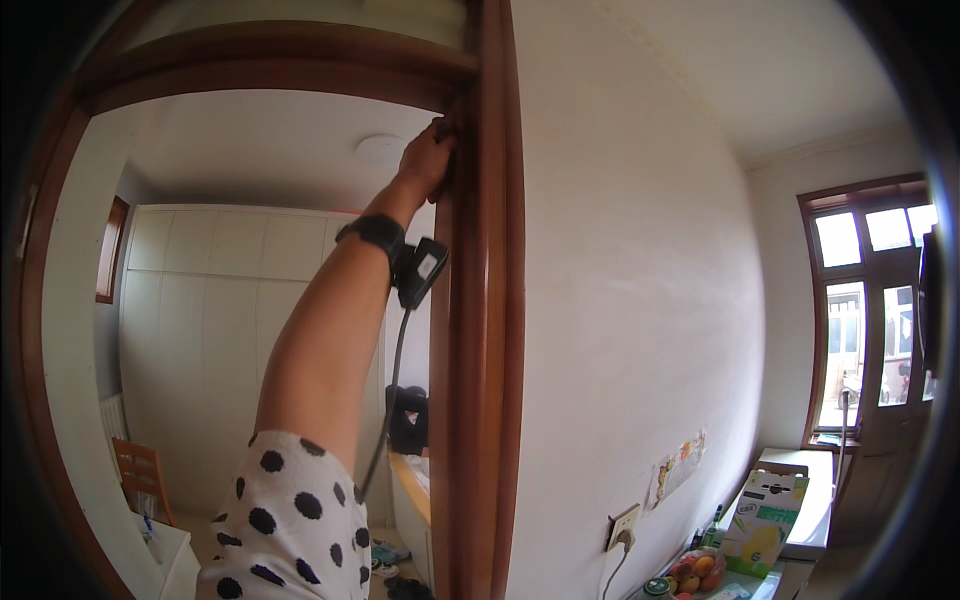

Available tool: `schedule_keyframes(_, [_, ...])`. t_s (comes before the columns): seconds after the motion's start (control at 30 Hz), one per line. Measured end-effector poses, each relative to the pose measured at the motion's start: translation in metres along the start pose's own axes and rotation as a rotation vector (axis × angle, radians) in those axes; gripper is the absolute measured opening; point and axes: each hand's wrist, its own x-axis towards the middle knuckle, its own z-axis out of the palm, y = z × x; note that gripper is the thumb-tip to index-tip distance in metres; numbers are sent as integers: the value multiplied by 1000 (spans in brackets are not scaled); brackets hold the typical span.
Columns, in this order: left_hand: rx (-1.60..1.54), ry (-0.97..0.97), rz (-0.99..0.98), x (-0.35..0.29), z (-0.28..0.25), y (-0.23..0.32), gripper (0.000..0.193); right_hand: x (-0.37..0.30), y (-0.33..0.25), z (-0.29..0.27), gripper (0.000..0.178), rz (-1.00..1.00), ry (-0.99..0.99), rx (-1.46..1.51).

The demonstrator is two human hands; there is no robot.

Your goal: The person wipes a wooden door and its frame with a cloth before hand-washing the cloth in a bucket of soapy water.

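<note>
At upper centre, the left hand point(430, 162) rests against the glossy reddish-brown wooden door frame point(485, 300) running down mid-frame, whether its fingers pinch anything cannot be determined, and the frame appears rigid, smooth, possibly slippery, best held at its inner edge.

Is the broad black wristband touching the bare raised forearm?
Touching: the head view shows the broad black wristband wrapped around the bare raised forearm near the wrist.

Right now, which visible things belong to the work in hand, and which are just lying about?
Work in hand: left hand; wooden door frame it reaches; dark item at its fingers, kind unclear.
Lying about: carton; fruit; wooden chair.
</note>
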Motion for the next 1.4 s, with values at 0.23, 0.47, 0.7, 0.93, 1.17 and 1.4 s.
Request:
schedule_keyframes(0.23, [-64,-95,209,-302,36,-49,62,8,44,-8,16,-143,-119,-314])
schedule_keyframes(0.47, [-581,-361,-893,-689,-24,-53,40,62,-90,60,20,-152,-197,-101])
schedule_keyframes(0.7, [-324,-268,-453,-396,-50,-50,41,76,-124,65,18,-318,-81,-117])
schedule_keyframes(0.93, [22,230,293,-42,-38,6,31,90,-150,82,21,-337,-5,-123])
schedule_keyframes(1.17, [90,138,266,51,9,11,36,100,-149,75,23,-277,-191,-280])
schedule_keyframes(1.4, [-132,130,-87,53,-18,-104,23,98,-151,86,26,-220,-224,-279])
